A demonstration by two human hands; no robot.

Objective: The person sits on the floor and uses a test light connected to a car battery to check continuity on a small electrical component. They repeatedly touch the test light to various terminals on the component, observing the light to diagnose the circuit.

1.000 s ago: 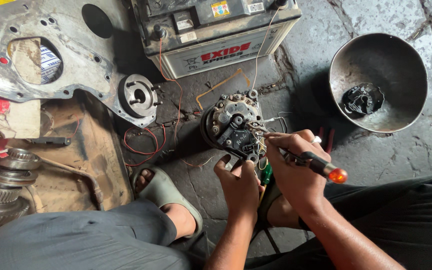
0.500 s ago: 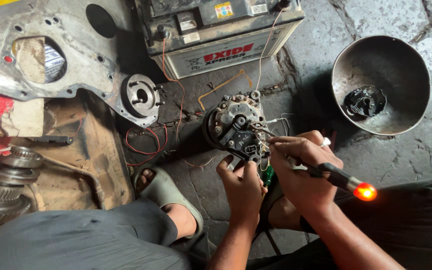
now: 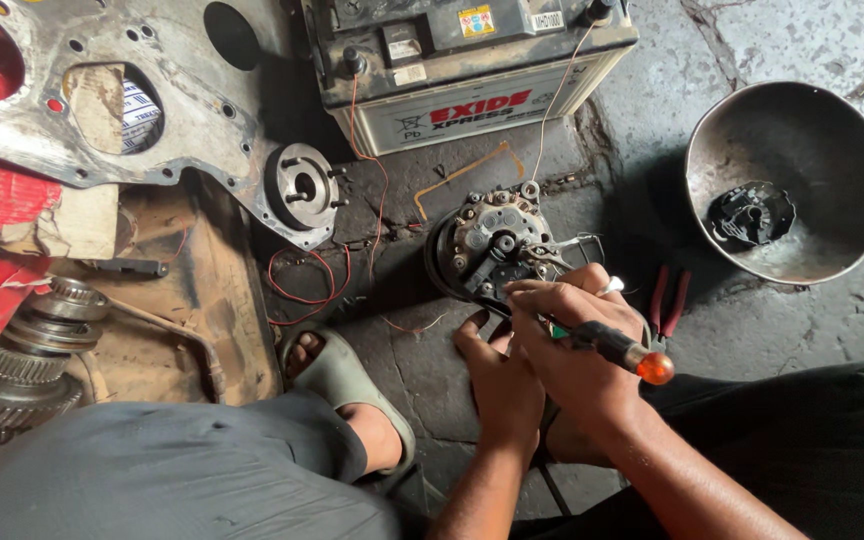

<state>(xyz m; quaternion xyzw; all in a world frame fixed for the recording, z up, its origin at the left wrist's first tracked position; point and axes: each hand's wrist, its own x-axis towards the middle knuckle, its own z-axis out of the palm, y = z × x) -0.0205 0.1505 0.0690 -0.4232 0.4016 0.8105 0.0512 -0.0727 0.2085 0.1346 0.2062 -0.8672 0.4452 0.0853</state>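
On the stone floor at the centre of the view, an alternator [image 3: 492,250] lies rear-face up, just below a car battery [image 3: 467,70] at 12 o'clock. Its end housing is bare, with terminals and studs exposed, and thin wires [image 3: 362,170] run from the battery posts towards it, so it appears to be opened up and not yet closed; how much of the work is left cannot be judged from here.

The right hand [image 3: 577,345] is curled closed around a screwdriver [image 3: 612,348], whose orange handle cap points to 4 o'clock and whose tip, hidden by the fingers, is directed at the alternator's lower edge. The left hand [image 3: 497,375] lies beneath it, fingers bent against the housing rim at 6 o'clock, bracing the unit; whether it grips anything cannot be told.

Red-handled pliers [image 3: 667,305] lie at 3 o'clock. A metal bowl [image 3: 822,130] holding a dark part sits at 2 o'clock.
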